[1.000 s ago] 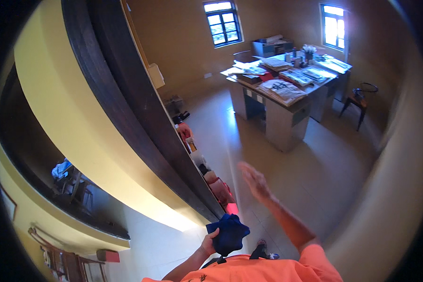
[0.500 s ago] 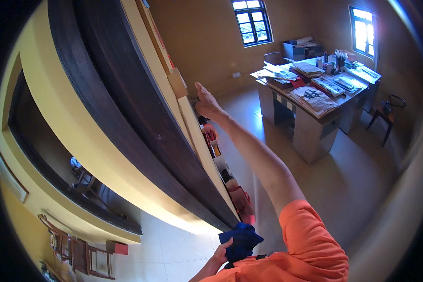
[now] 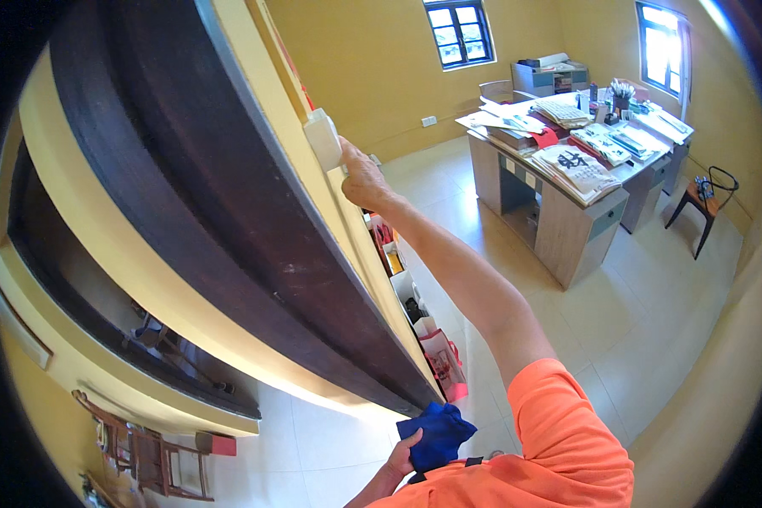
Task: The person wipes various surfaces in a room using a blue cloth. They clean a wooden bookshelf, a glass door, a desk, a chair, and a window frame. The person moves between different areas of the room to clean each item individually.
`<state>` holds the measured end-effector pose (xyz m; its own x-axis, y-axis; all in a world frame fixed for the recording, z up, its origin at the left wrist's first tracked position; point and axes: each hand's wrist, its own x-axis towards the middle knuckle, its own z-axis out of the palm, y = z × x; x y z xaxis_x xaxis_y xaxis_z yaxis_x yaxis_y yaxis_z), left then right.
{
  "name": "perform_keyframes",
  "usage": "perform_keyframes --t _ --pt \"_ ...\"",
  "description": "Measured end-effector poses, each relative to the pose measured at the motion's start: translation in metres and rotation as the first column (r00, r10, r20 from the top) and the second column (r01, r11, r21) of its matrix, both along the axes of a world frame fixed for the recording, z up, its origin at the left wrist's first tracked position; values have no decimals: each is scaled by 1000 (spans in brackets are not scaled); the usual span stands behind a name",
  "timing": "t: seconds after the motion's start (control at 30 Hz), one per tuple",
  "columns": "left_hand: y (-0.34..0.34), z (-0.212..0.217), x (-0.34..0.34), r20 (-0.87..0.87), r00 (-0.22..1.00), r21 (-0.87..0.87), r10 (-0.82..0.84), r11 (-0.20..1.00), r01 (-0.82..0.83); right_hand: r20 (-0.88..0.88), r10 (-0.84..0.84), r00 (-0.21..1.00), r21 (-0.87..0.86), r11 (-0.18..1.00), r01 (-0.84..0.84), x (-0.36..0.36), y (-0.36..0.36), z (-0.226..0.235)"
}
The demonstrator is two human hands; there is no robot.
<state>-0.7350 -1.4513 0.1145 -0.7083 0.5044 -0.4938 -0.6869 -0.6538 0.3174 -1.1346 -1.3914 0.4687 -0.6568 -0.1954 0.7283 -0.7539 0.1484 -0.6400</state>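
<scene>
A dark brown door frame [image 3: 203, 212] swept across the left of the view, set into a yellow wall [image 3: 347, 245]. Beyond it lay a pale tiled floor [image 3: 618, 322], and at the far side of the room stood a wooden surface [image 3: 567, 229] crowded with papers and books [image 3: 576, 165], with a small stool [image 3: 703, 199] just beside its right end. Along the foot of the wall stood a row of paper bags, the nearest a red and white bag [image 3: 442, 362].

The right hand [image 3: 362, 179] reached far up along the wall, arm outstretched from an orange sleeve [image 3: 567, 440], its fingers resting against a white switch box [image 3: 323, 140] fixed to the wall; whether they pressed it I cannot tell. The left hand [image 3: 402, 461] was low, near the chest, closed around a crumpled blue cloth [image 3: 436, 432]. The two hands were well apart.
</scene>
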Motion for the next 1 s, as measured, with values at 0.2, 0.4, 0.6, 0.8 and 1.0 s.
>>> perform_keyframes --t 0.2,0.4,0.6,0.8,1.0 --pt "20 15 -12 63 998 -198 -1 980 13 46 64 997 -90 994 -59 -5 4 3" --pt "44 6 -16 44 999 -148 -26 988 32 229 38 973 -77 997 -21 38 81 -118" --pt "102 -2 -36 7 997 -18 -81 997 81 948 -2 318 -21 997 71 250 266 -362" --pt "182 -17 -74 -25 991 -116 -132 985 129 964 12 266 -85 961 265 379 338 -385" --pt "312 13 -113 -63 916 -45 -396 918 394 846 65 528 -270 908 319 344 380 -368"
